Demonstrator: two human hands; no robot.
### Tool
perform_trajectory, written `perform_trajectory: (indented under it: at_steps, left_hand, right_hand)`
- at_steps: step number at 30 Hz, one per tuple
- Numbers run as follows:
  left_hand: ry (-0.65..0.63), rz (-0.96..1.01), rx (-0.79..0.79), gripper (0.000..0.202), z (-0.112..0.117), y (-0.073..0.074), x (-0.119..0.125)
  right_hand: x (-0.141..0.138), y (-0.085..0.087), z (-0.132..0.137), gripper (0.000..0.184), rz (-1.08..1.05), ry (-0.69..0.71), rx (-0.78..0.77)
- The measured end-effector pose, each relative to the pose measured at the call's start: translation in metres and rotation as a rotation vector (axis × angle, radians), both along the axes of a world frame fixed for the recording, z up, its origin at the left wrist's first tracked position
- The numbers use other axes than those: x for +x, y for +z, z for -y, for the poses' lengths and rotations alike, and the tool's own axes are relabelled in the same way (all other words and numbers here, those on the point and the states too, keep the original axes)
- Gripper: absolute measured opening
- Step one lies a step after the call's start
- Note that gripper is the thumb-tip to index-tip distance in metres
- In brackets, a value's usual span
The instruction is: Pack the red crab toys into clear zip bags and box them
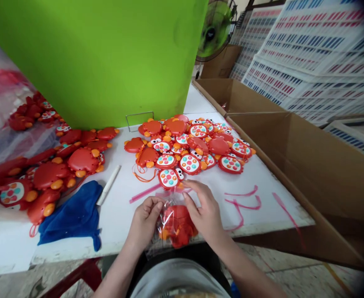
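Low at the table's front edge, a clear plastic bag [165, 215] holds a red crab-shaped toy [178, 219] with orange claws. My left hand [146, 217] is closed, pinching the bag's upper left edge between thumb and fingers. On the other side my right hand [206, 209] lies against the bag, its thumb and fingertips apart near the top edge. Just beyond the fingertips is another crab toy [169, 178], showing its white face of coloured buttons. Behind it a heap of the same toys [197, 145] spreads over the white table [209, 231].
More crab toys [51, 174] spill from a large plastic sack [1, 95] at left. A blue cloth [71, 215], a white marker [109, 185] and a pink strip [144, 193] lie on the table. Open cardboard boxes [293, 165] adjoin its right edge. A green panel [107, 62] stands behind.
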State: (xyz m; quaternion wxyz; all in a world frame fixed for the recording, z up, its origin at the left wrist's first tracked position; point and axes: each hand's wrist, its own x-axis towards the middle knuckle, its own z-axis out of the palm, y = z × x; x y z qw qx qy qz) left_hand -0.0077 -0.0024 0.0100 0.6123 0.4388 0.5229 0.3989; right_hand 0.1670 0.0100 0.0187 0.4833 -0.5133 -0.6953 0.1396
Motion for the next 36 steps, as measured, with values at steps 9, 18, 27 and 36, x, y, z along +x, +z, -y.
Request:
perform_trajectory:
  at_steps: [9,18,27,36]
  left_hand:
    - [-0.163,-0.372,0.322,0.032,-0.001,0.031,0.011]
    - [-0.175,-0.433,0.287,0.029,0.0,0.016,0.011]
    - [-0.018,-0.027,-0.045,0.043,-0.011,-0.016,-0.008]
    - [-0.044,-0.026,-0.079,0.038,-0.015,-0.01,-0.009]
  right_hand:
    - [-0.017,0.021,-0.002,0.05,0.377,0.157,0.194]
    - [0.004,0.011,-0.022,0.021,0.221,-0.034,0.006]
    - [0.176,-0.054,-0.041,0.029,0.425,-0.641,-0.36]
    - [0.159,-0.018,-0.025,0.038,0.565,-0.789,0.075]
